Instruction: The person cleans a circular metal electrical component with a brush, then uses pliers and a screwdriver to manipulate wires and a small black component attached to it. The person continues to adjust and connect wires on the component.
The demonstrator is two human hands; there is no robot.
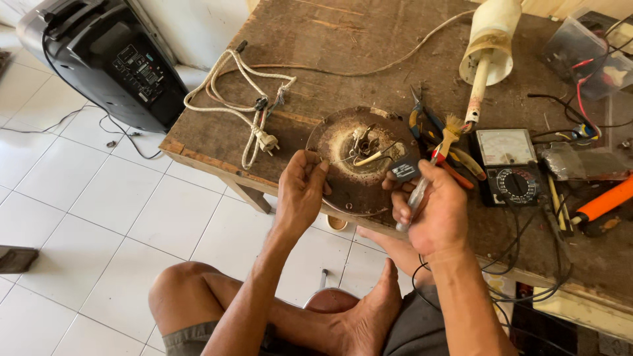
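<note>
Worn wooden workbench [217, 125], scratched and dusty, daylight falling across it. White tiled floor [99, 224] below and left of the bench. Black speaker cabinet [109, 59] stands on the tiles just left of the bench, against a pale wall [198, 26].

Left hand [300, 191] raised, fingers pinched together, right hand [432, 211] fisted closed, both forearms angled inward

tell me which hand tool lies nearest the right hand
The brush with straw bristles, just above the right hand; the pliers and the orange-handled tool lie farther off.
</note>
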